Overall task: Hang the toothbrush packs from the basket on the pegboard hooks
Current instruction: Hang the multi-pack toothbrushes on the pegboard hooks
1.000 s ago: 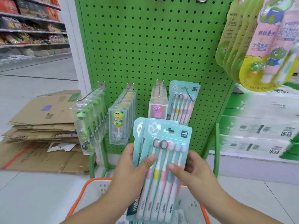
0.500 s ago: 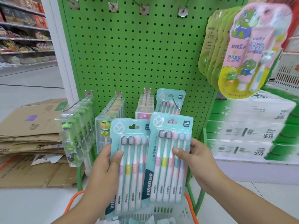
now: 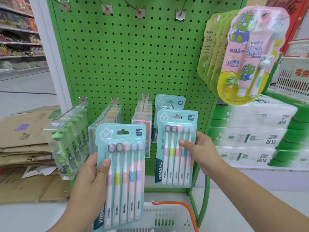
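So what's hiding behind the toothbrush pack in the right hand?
Behind the pack in the right hand hangs another teal pack on the green pegboard. Only its top shows; its brush handles are covered.

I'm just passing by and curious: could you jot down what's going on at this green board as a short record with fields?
Place: shop aisle, green pegboard
Left hand: holds one teal toothbrush pack off the board
Right hand: holds second teal pack up to the lower right hook
Already hung there: same kind of pack
Below: white basket, orange handle
Top hooks: four bare
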